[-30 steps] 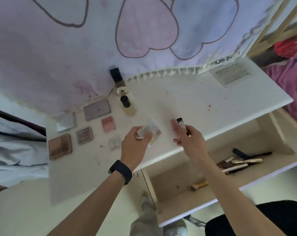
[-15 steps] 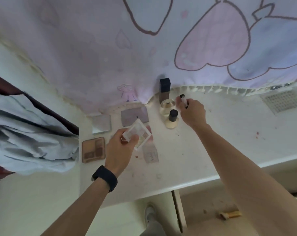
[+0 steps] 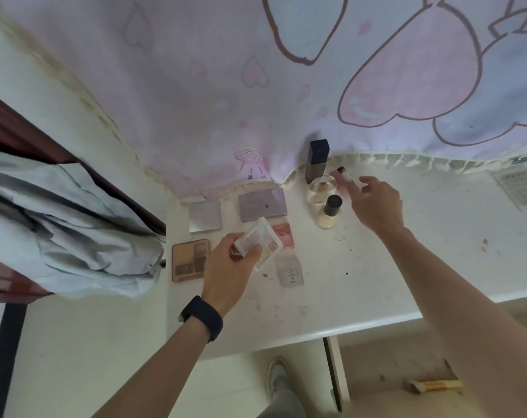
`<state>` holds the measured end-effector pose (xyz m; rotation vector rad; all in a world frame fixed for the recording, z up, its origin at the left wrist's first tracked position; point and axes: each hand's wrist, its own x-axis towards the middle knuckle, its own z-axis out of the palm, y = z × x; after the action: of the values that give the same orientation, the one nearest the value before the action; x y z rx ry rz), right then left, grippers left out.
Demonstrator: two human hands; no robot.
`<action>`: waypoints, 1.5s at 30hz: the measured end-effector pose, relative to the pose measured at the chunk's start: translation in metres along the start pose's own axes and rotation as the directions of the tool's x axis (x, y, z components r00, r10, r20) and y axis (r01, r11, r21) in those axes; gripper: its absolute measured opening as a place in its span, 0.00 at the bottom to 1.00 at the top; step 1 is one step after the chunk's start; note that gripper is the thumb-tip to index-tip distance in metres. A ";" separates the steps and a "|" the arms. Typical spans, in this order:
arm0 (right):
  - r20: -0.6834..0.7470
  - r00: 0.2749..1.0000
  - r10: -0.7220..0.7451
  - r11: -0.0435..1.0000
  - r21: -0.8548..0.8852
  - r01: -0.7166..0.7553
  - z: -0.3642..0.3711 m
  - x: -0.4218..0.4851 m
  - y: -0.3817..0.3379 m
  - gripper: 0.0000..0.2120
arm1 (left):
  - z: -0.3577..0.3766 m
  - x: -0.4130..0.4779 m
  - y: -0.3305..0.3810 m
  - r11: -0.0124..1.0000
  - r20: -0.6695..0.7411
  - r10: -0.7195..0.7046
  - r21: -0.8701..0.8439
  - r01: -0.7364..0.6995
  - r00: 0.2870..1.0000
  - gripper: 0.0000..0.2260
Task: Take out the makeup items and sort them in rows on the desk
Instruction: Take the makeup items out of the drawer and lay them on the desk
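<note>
Left hand (image 3: 229, 267) holds a clear palette (image 3: 263, 241) above the desk (image 3: 376, 282). Right hand (image 3: 376, 203) meets a tube (image 3: 345, 175) beside the bottles (image 3: 328, 217); grip unclear.

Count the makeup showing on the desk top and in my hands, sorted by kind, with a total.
Flat palettes and compacts: 6, grey compact, mauve palette, brown palette, pink compact, small clear case on the desk, clear palette in the left hand
Bottles: 3, square dark bottle, clear round bottle, black-capped bottle
Tubes: 1, small tube in the right hand
Total: 10
</note>
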<state>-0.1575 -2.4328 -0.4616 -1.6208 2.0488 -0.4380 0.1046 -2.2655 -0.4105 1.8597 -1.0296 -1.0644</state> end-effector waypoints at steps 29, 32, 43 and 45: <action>-0.077 0.938 -0.339 0.926 -0.206 0.317 0.079 -0.211 0.047 0.26 | -0.046 -0.076 -0.109 0.839 -0.299 -0.169 0.457 0.296 0.939 0.37; -0.073 0.940 -0.334 0.928 -0.202 0.313 0.079 -0.212 0.047 0.26 | -0.047 -0.073 -0.106 0.768 -0.271 -0.159 0.571 0.292 0.949 0.36; -0.034 0.933 -0.357 0.925 -0.149 0.349 0.076 -0.209 0.050 0.26 | -0.030 -0.090 -0.109 0.813 -0.350 -0.044 0.532 0.238 0.936 0.39; -0.008 0.909 -0.416 0.907 -0.079 0.414 0.070 -0.209 0.058 0.25 | -0.015 -0.102 -0.107 0.807 -0.350 0.080 0.572 0.146 0.933 0.35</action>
<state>-0.1285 -2.2125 -0.5136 -2.1170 1.7454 -0.5314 0.1132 -2.1287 -0.4673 2.4623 -1.1905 -0.3868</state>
